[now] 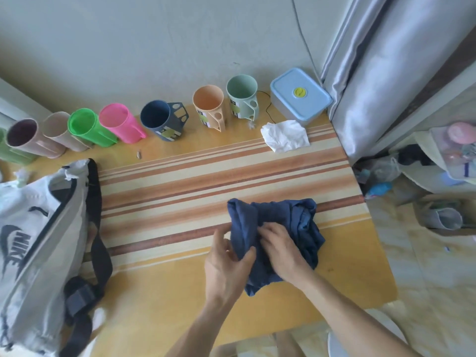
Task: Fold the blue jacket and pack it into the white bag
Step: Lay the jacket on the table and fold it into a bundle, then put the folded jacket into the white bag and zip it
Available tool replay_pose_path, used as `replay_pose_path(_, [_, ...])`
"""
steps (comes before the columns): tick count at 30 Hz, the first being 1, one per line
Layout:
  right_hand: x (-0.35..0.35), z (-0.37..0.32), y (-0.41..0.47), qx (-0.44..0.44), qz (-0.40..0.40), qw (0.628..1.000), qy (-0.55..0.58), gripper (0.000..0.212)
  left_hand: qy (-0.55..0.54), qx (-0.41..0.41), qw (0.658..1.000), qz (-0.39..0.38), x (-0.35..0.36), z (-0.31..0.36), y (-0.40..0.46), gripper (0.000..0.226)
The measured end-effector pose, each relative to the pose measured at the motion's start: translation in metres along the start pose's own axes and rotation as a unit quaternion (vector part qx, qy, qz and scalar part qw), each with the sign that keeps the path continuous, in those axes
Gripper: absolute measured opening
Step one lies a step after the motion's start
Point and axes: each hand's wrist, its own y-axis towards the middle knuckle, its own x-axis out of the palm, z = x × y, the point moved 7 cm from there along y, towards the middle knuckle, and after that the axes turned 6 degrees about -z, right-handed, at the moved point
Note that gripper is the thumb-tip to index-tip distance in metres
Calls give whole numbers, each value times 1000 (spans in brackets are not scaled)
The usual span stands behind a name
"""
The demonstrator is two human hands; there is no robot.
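Note:
The blue jacket (288,217) lies bunched in a rough bundle on the striped tabletop, right of centre. My left hand (226,266) pinches its left edge between thumb and fingers. My right hand (280,248) presses down on the bundle's middle with its fingers curled into the cloth. The white bag (38,240), with a dark logo and dark straps, stands at the table's left edge, well apart from the jacket; its opening faces up and to the right.
Several plastic cups (121,123) stand in a row along the wall at the back. A light blue lidded box (300,95) and a crumpled white tissue (284,135) sit at the back right. A grey curtain (386,73) hangs beyond the table's right edge.

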Motion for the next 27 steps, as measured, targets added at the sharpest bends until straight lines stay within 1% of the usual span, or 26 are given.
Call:
replay_pose_path(1, [-6, -10, -6, 48, -39, 975, 215, 32, 9, 27, 1000, -11, 14, 14, -5, 51])
replay_pose_path(2, [-12, -9, -11, 89, -49, 927, 362, 35, 19, 55, 998, -32, 32, 27, -7, 54])
replay_pose_path(3, [-21, -8, -14, 111, -47, 897, 424, 37, 29, 81, 995, -59, 51, 40, -8, 59])
replay_pose_path(4, [-34, 0, -16, 124, -16, 906, 403, 36, 36, 102, 990, -94, 71, 50, -7, 64])
replay_pose_path(5, [-50, 11, -20, 138, 35, 932, 333, 38, 34, 116, 983, -142, 92, 56, -5, 66])
replay_pose_path(6, [-66, 31, -22, 164, 105, 951, 239, 41, 25, 114, 974, -192, 111, 60, -2, 67])
replay_pose_path(7, [-81, 44, -25, 185, 161, 955, 170, 42, 15, 102, 967, -234, 126, 61, 1, 64])
replay_pose_path(8, [-92, 55, -27, 193, 205, 954, 100, 41, 23, 105, 962, -252, 135, 62, 1, 59])
replay_pose_path(9, [-99, 61, -29, 190, 236, 953, 21, 40, 54, 132, 963, -227, 136, 64, 2, 52])
replay_pose_path(10, [-104, 62, -30, 171, 257, 949, -65, 40, 107, 179, 965, -162, 131, 65, 4, 49])
replay_pose_path(11, [-106, 63, -30, 143, 272, 941, -141, 43, 185, 236, 951, -77, 124, 64, 6, 49])
replay_pose_path(12, [-105, 62, -29, 113, 285, 930, -201, 46, 267, 278, 923, -12, 120, 60, 9, 51])
replay_pose_path(13, [-101, 63, -29, 88, 298, 919, -243, 50, 329, 287, 900, 12, 120, 53, 15, 54])
replay_pose_path(14, [-98, 63, -29, 59, 313, 909, -270, 53, 366, 275, 889, 6, 124, 44, 23, 58])
replay_pose_path(15, [-93, 62, -28, 25, 313, 907, -280, 57, 390, 263, 882, -12, 130, 34, 30, 61])
replay_pose_path(16, [-87, 60, -26, -9, 295, 912, -286, 59, 409, 252, 876, -36, 136, 26, 34, 63])
replay_pose_path(18, [-67, 61, -19, -55, 216, 921, -319, 57, 461, 247, 849, -71, 150, 13, 40, 71])
replay_pose_path(19, [-57, 67, -17, -66, 184, 920, -340, 56, 482, 250, 836, -79, 154, 9, 42, 73])
replay_pose_path(21, [-52, 83, -10, -58, 169, 917, -356, 58, 476, 274, 830, -96, 158, 5, 50, 69])
replay_pose_path(22, [-52, 91, -8, -50, 172, 915, -362, 59, 446, 290, 840, -103, 158, 5, 50, 64])
replay_pose_path(23, [-51, 96, -6, -43, 170, 912, -372, 61, 391, 292, 866, -105, 154, 6, 49, 60])
replay_pose_path(24, [-52, 97, -5, -36, 166, 910, -378, 63, 311, 268, 907, -93, 146, 8, 47, 57])
replay_pose_path(25, [-52, 98, -4, -29, 161, 911, -379, 65, 218, 215, 950, -64, 134, 8, 47, 57])
replay_pose_path(26, [-54, 96, -5, -19, 154, 918, -365, 66, 128, 142, 981, -32, 123, 7, 45, 59])
replay_pose_path(27, [-54, 96, -4, -8, 139, 925, -353, 65, 53, 53, 997, -16, 116, 3, 42, 62])
